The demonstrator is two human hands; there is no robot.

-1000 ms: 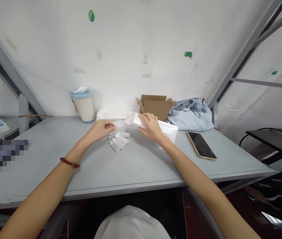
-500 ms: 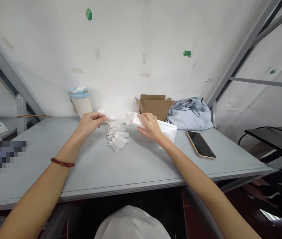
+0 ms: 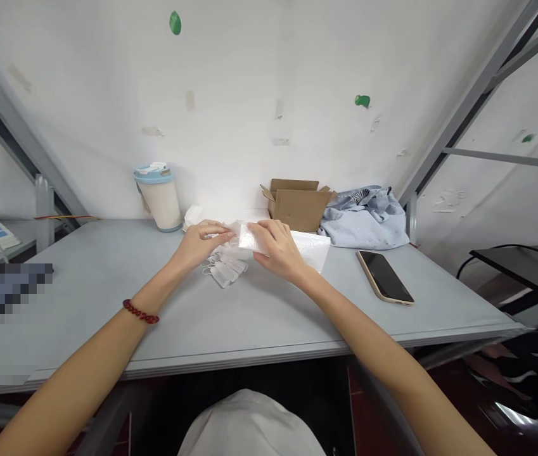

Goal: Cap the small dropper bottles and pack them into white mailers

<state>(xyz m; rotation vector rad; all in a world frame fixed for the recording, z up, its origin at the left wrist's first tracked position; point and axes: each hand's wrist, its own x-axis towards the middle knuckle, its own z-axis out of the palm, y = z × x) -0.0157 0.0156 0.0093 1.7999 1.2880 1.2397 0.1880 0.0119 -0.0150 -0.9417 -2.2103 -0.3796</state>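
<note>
- Head view, centre of the frame: a white packet (image 3: 315, 248) is partly hidden, its middle covered by the right hand (image 3: 275, 250); what lies inside it cannot be made out.
- Small looped pieces (image 3: 225, 271) lie on the desk (image 3: 269, 316) just below the left hand (image 3: 204, 244), the upper ones masked by that hand and the packet; they are too small and pale to count.
- Pixel blocks cover an object at the left edge, and both forearms are cut off by the bottom edge.
- Right-hand fingers are curled over the packet, grasping it, with the thumb on its lower side.
- Left-hand fingers are drawn close together, thumb near forefinger, at the packet's left end; whether they pinch its edge or one of the pieces, I cannot tell.
- The packet's long axis runs across the frame, its left end towards the left hand, its right end slightly lower and towards the phone (image 3: 385, 277).
- The lowest visible looped pieces slant, loops to the left, bodies to the lower right.
</note>
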